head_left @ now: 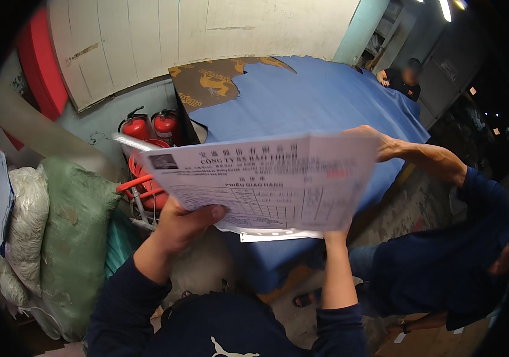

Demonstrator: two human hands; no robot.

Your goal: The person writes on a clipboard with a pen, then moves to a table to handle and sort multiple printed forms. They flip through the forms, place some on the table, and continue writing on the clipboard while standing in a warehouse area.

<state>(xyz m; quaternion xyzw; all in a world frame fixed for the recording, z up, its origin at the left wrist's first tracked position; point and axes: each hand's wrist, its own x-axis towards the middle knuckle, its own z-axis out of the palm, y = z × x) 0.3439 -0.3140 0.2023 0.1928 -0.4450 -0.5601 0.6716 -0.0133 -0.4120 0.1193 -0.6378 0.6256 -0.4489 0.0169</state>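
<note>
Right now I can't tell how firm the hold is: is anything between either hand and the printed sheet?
Nothing visible. The left hand pinches the printed sheet at its lower left, thumb on top. The right hand meets its lower right edge, fingers hidden behind the paper.

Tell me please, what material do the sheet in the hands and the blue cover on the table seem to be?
The sheet, held by the left hand and the right hand, looks like thin matte paper: white, printed, bending slightly. A glossy clear sleeve seems to lie behind it. The blue cover looks like soft matte fabric, probably in stacked layers; its torn-looking edge shows a brown patterned layer beneath.
</note>
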